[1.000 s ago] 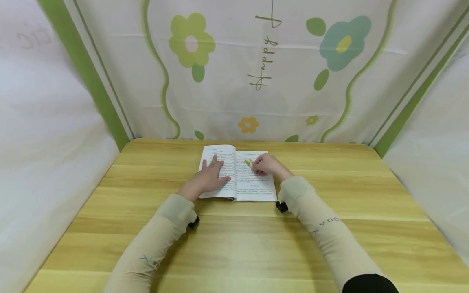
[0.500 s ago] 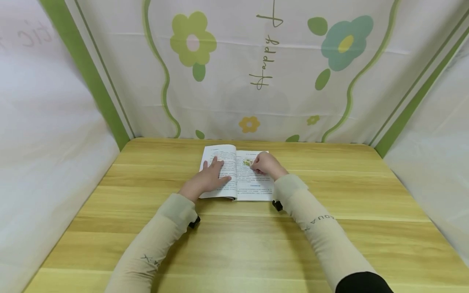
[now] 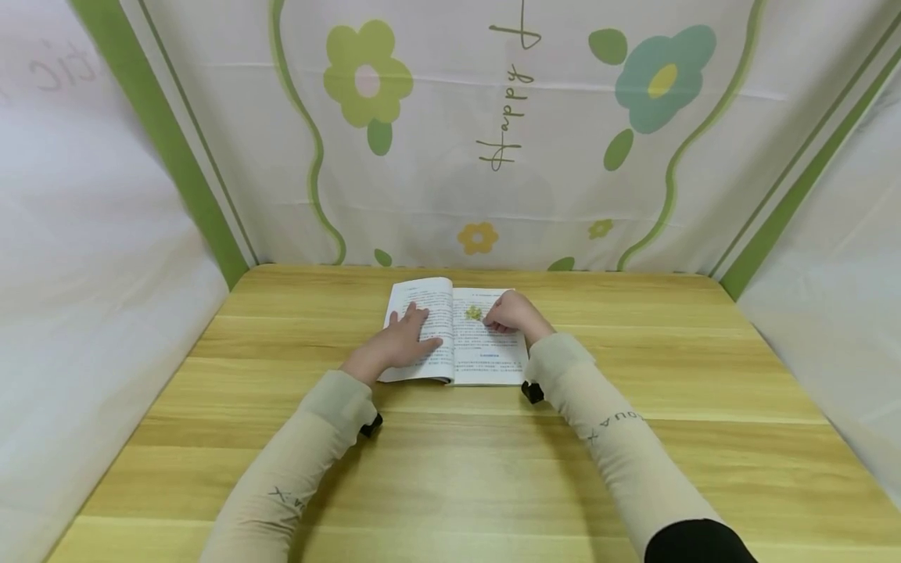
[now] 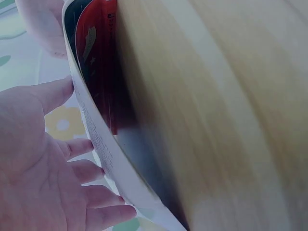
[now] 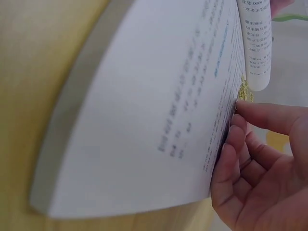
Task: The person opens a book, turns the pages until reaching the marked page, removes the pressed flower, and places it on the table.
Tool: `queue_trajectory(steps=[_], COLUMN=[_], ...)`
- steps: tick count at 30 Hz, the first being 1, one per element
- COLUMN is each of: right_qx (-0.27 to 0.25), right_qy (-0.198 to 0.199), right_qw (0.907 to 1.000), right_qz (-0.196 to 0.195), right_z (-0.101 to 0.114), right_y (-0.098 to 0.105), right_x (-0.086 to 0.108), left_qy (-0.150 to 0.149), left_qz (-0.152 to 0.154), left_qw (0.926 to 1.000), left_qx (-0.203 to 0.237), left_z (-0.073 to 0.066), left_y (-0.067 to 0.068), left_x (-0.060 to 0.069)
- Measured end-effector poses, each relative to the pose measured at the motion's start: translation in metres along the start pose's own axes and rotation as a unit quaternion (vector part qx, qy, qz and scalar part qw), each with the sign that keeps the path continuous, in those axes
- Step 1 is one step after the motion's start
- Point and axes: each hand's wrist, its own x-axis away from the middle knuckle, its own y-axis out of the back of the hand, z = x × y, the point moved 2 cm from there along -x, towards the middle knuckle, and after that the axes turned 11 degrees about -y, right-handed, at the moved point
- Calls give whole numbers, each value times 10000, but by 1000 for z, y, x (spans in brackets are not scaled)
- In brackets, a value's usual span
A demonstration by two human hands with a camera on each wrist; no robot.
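Observation:
An open book [image 3: 490, 344] with printed pages lies at the far middle of the table. My left hand [image 3: 396, 344] rests on its left page, fingers spread; in the left wrist view, the fingertips [image 4: 126, 211] touch the page's edge and a dark and red cover [image 4: 98, 62] shows beneath. On the right page lies a small gold, glittery openwork bookmark [image 3: 473, 313]. My right hand [image 3: 516, 313] is beside it with fingers curled, thumb and forefinger pinching its near edge. The right wrist view shows part of the bookmark [image 5: 246, 90] beyond the thumb tip; the rest is hidden.
The wooden table [image 3: 450, 469] extends around the book on all sides. A white curtain [image 3: 436, 188] with printed flowers hangs behind the table's far edge. Each wrist carries a small black camera [image 3: 533, 392] close to the tabletop.
My right hand and forearm have shifted slightly left, and the bookmark has turned and moved a little left on the page. The left hand keeps its place on the left page.

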Motion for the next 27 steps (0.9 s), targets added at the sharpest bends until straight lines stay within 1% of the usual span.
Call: queue_trajectory(steps=[6, 11, 15, 19, 27], right_qx=[-397, -869, -1068, -1067, -1159], right_qy=[-35, -49, -13, 6, -82], right_qw=[9986, 9942, 9914, 9913, 9907], right_qz=[344, 625, 754, 772, 708], right_z=[-4, -10, -17, -23, -37], right_y=[5, 11, 18, 28, 47], right_x=[-1, -1, -2, -1, 6], left_qy=[0, -24, -10, -30, -92], left_qz=[59, 73, 80, 106, 285], left_qw=[10000, 10000, 10000, 9999, 9995], left_qx=[-5, 6, 26, 7, -137], left_z=[1, 2, 1, 0, -3], left_y=[0, 0, 0, 0, 0], left_x=[0, 0, 0, 0, 2])
